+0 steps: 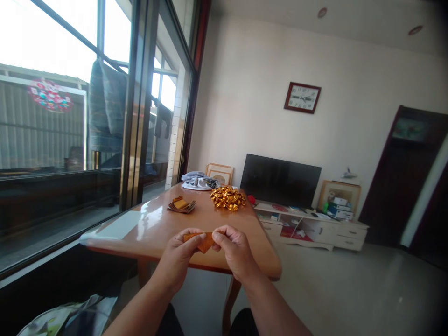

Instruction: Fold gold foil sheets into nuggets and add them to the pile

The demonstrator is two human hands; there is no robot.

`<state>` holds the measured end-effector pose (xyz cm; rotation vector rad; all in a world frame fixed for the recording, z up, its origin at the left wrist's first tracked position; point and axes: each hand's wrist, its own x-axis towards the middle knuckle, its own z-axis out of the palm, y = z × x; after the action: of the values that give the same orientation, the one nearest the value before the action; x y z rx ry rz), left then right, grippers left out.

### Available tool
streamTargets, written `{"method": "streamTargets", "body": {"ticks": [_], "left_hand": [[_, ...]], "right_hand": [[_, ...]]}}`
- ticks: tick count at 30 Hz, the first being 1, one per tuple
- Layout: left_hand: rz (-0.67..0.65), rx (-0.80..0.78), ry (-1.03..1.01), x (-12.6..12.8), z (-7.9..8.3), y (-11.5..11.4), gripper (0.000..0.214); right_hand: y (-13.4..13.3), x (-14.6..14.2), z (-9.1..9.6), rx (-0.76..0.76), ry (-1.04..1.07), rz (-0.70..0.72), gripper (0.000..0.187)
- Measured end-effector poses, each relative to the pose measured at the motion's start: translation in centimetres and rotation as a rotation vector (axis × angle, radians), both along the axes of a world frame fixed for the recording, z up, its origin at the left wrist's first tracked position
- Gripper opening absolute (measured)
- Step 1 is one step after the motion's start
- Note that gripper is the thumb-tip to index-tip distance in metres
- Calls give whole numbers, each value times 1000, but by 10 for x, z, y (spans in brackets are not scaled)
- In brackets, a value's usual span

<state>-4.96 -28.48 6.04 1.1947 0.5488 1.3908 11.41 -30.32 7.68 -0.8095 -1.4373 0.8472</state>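
Between my two hands, just over the near edge of the wooden table (171, 224), is a partly folded piece of gold-orange paper (206, 241). My left hand (184, 252) pinches its left end, thumb on top. At its right end, the thumb and fingers of my right hand (235, 247) are closed on it. Beyond, a stack of paper sheets (181, 204) with gold tops lies left of centre. A heap of shiny folded gold foil pieces (227, 198) sits farther back on the right.
Folded grey cloth (199, 180) lies at the table's far end. Behind stand a television (281, 180) and a white low cabinet (325, 233) with boxes and bottles. Large windows (70, 140) run along the left. A bag (70, 317) is at lower left.
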Motion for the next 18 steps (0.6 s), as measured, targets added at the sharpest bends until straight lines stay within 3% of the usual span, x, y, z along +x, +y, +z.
{"method": "streamTargets", "body": {"ticks": [7, 18], "left_hand": [[-4, 4, -41, -8, 16, -10, 21], [-19, -71, -77, -6, 13, -7, 21]], "right_hand": [[-5, -4, 9, 6, 3, 105, 31], [-1, -1, 3, -78, 123, 131, 30]]}}
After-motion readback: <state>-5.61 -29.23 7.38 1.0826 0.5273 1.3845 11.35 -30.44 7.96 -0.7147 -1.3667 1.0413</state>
